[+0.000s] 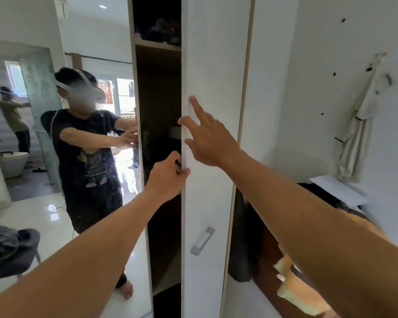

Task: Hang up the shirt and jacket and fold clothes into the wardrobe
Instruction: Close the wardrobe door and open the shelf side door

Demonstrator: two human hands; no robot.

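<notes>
Head view: left hand [168,173] grips white wardrobe door [213,65] edge; right hand [207,138] spread flat on it.

No legible text, labels, brands or numbers anywhere. T-shirt [92,161] in the mirror [32,134], left of the wardrobe door [207,157], carries a printed graphic; too blurred to tell whether it has letters. Door itself plain.

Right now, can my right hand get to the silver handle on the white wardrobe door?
Probably yes. The right hand rests flat on the white door, and the silver handle sits lower on that same face with nothing covering it.
</notes>
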